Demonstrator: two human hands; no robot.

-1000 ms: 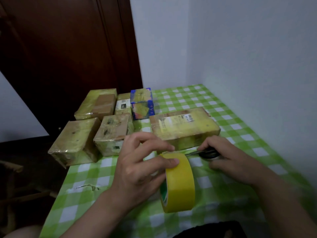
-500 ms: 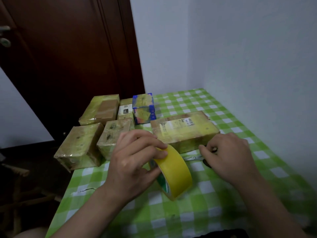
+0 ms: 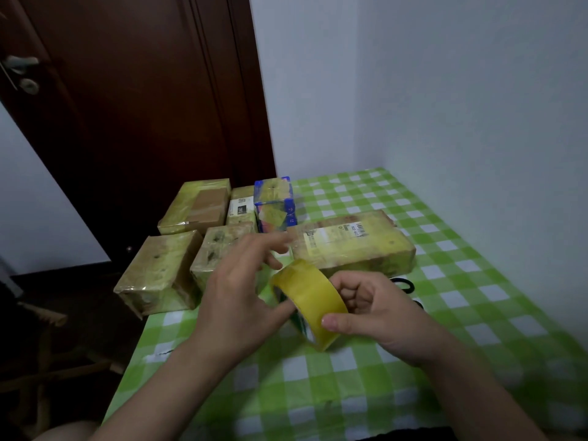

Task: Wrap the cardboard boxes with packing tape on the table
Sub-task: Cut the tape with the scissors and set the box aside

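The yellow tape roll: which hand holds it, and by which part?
The right hand grips the tape roll, thumb on its outer yellow band, fingers curled at its side. The left hand only touches its edge with the thumb.

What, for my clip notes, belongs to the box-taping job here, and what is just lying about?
Job: yellow roll of packing tape, gripped by the right hand; left hand touching it; tape-wrapped cardboard boxes; black-handled scissors, probably for cutting.
Lying about: dark brown wooden door; silver door handle; green checked tablecloth.

dim, soft indoor light; wide-angle edge distortion, motion-blurred forearms
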